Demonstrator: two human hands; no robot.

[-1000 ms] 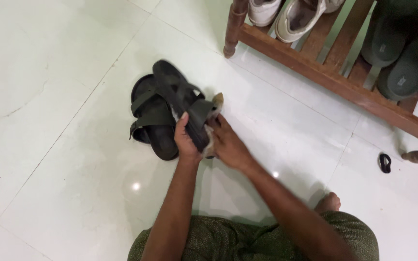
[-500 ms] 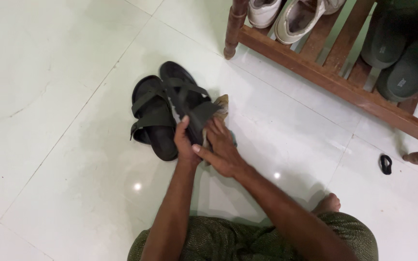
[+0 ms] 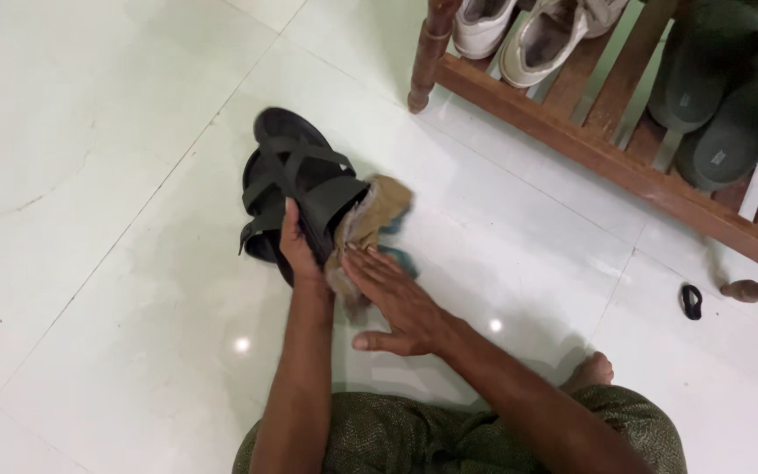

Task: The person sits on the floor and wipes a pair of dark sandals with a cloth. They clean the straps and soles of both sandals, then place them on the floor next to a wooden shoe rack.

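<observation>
Two dark strapped sandals sit on the pale tiled floor (image 3: 89, 175) beside a wooden shoe rack (image 3: 589, 140) that carries white sneakers (image 3: 519, 35) and green slippers (image 3: 712, 96). One sandal (image 3: 309, 175) is tilted up with the left hand (image 3: 296, 250) closed around its edge, while the other sandal (image 3: 261, 219) lies flat just behind it. Flat and open-fingered, the right hand (image 3: 396, 303) presses a tan cloth (image 3: 370, 224) against the held sandal's side; a small black ring (image 3: 691, 301) lies well apart near the rack's leg.
</observation>
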